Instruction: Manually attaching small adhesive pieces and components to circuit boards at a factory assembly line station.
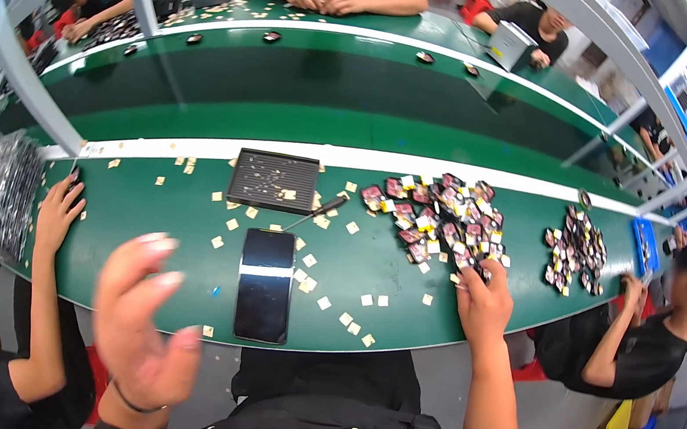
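The person's raised left hand [141, 322] is spread and empty at lower left, while the right hand [483, 302], right of center, reaches the lower edge of a heap of small black parts with red and yellow patches [450, 217]; its grip is unclear. A black smartphone [264, 291] lies at lower center on the green workbench [176, 265], below a black ribbed tray [273, 179] and a dark-handled screwdriver [327, 206]. Pale square pieces [324, 303] scatter around them. A smaller parts heap [576, 252] sits at right, stacked clear plastic trays [6, 195] at far left.
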`<state>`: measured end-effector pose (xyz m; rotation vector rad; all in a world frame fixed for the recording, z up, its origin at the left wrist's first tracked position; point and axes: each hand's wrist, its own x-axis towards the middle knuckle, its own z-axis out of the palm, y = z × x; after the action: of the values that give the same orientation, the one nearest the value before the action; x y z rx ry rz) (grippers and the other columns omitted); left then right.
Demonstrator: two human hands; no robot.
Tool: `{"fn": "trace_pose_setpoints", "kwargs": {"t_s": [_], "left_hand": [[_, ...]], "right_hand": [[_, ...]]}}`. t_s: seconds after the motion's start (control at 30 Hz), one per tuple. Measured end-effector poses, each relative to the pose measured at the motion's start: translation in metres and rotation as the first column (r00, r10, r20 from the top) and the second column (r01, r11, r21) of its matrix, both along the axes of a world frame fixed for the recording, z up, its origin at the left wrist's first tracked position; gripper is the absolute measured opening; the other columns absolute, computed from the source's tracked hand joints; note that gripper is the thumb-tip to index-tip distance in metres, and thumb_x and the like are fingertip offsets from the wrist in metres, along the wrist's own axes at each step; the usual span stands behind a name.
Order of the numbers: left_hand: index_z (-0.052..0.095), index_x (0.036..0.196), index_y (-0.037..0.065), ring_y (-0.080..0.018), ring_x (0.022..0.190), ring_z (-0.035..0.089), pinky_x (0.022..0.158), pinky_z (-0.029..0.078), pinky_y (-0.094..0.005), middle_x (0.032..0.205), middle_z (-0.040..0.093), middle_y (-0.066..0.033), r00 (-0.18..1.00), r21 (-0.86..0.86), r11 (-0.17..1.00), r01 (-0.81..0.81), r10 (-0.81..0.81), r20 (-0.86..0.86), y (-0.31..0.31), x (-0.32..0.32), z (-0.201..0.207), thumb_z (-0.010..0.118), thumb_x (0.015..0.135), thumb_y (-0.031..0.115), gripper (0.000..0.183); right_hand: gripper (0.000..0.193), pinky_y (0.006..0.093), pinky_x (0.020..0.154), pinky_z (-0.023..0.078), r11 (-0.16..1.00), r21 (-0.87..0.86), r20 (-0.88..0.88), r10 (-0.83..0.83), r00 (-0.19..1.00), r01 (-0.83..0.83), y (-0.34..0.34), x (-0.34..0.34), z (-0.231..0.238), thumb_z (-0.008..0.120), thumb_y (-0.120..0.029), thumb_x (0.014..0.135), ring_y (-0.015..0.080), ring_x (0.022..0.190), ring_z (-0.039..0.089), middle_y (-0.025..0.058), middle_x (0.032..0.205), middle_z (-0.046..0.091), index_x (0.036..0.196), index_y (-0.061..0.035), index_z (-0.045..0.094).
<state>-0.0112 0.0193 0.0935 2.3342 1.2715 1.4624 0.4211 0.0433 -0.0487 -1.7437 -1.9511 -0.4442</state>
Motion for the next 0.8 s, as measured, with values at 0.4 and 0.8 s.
{"fn": "trace_pose_setpoints", "kwargs": {"t_s": [0.4, 0.8], "left_hand": [[0.043, 0.149, -0.002, -0.0091, 0.082, 0.059, 0.070, 0.050, -0.0237, 0.119, 0.068, -0.0104, 0.666, -0.643, 0.232, 0.729, -0.027, 0.745, -0.003, 0.079, -0.097, 0.054, 0.105, 0.020, 0.051], [0.036, 0.146, 0.001, -0.0160, 0.093, 0.069, 0.076, 0.055, -0.0257, 0.120, 0.065, -0.0137, 0.465, -0.507, 0.369, 0.779, 0.203, 0.862, -0.004, 0.044, -0.099, 0.055, 0.100, -0.002, 0.050]], "right_hand": [[0.031, 0.0280, 0.048, 0.040, 0.886, 0.086, -0.225, 0.463, 0.857, -0.455, -0.042, -0.074, 0.034, 0.082, -0.004, 0.063, 0.0130, 0.055, 0.048, 0.0054, 0.099, 0.062, 0.092, -0.0153, 0.080], [0.029, 0.0338, 0.075, 0.051, 0.736, -0.258, -0.783, 0.221, 0.582, -0.626, -0.046, -0.155, 0.074, 0.063, -0.003, 0.096, 0.0222, 0.085, 0.059, 0.0121, 0.094, 0.056, 0.125, 0.0021, 0.061]]}}
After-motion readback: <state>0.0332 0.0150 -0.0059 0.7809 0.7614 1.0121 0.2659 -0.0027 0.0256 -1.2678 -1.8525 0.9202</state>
